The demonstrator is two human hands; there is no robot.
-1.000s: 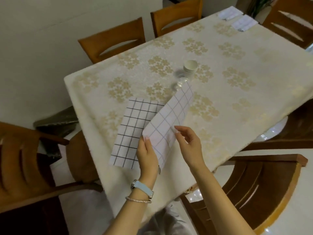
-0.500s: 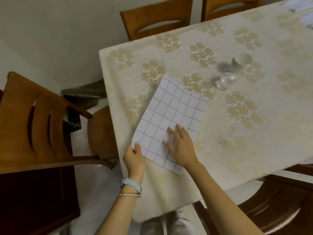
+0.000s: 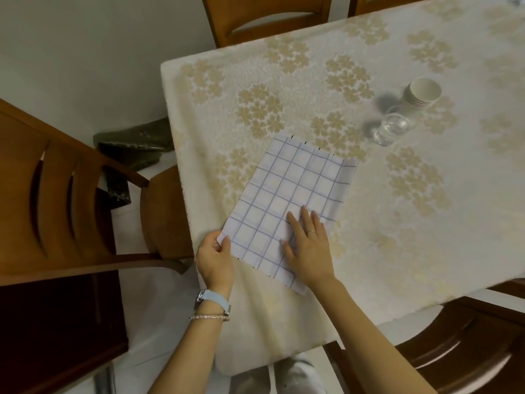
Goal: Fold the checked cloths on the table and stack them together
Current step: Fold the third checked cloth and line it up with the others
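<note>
Pressing down on the cloth (image 3: 287,194), the right hand (image 3: 308,248) lies flat with its fingers straight and slightly spread, on the part of the cloth closest to the table's near edge. The left hand (image 3: 213,260) pinches the cloth's near-left corner between thumb and fingers, right at the left edge of the table (image 3: 397,223).

The cloth sits folded at the table's near-left corner, turned askew to the table's edges. Its top layer stops short on the right side, so a narrow strip of the lower layer shows there. The far edge lies straight and flat on the table, with small dark marks along it. The near corner reaches toward the table's near edge, where the cover hangs down.

A glass (image 3: 390,130) and a stack of cups (image 3: 423,92) stand close together farther in on the table, well apart from the cloth. A broad stretch of flowered cover runs between the cloth and the table's right side.

One chair (image 3: 56,194) stands tight against the table's left edge, another chair (image 3: 267,18) at its far edge and a third (image 3: 468,351) at its near edge. A dark bag (image 3: 136,140) lies on the floor by the table's left edge.
</note>
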